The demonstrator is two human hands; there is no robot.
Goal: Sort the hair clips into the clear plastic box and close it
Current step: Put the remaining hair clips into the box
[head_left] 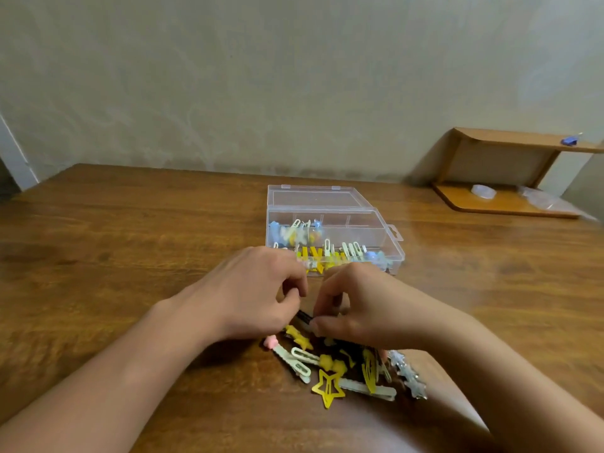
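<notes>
Both hands are over the near edge of a pile of hair clips (pixel 346 367) on the table (pixel 130 256). The left hand (pixel 251 295) has its fingers curled, and the right hand (pixel 353 305) has fingers and thumb curled as well; together they pinch a small dark clip (pixel 304 318) held between them, just above the pile. The exact grip of each finger is blurred.

The pile lies loose on the table, just in front of the hands: yellow stars, pale green clips, a pink piece and a silver glittery one. Beyond the hands stands the clear plastic box (pixel 389 237), its lid (pixel 313 196) thrown open and lying back. Its near and left compartments hold clips; the right rear compartments appear bare.

Judgement: sorting is partly done. A good number of clips remain outside, and the lid is not yet closed.
</notes>
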